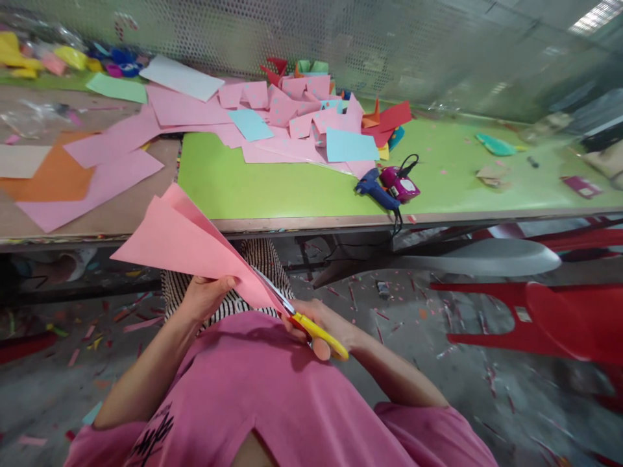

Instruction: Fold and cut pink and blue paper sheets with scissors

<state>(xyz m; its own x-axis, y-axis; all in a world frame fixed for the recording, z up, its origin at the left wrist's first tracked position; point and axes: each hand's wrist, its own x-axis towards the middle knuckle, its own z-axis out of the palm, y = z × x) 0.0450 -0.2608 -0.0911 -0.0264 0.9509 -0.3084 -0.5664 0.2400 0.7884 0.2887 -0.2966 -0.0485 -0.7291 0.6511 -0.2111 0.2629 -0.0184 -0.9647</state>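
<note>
A folded sheet of pink paper (189,240) is held above my lap. My left hand (207,298) grips its lower edge, with the thumb on top and the other fingers mostly behind the sheet. In my right hand (311,321) are scissors (316,332) with yellow and red handles. Their metal blades point up and to the left along the right edge of the pink paper. Whether the blades are open around the paper or closed beside it is hard to make out.
On the green tabletop (243,194) lie a blue glue gun (377,188), a purple box (399,183) with a cord, and a heap of pink paper pieces (292,110). Orange paper (63,175) rests at left. A red chair (559,318) stands at right. Scraps litter the floor.
</note>
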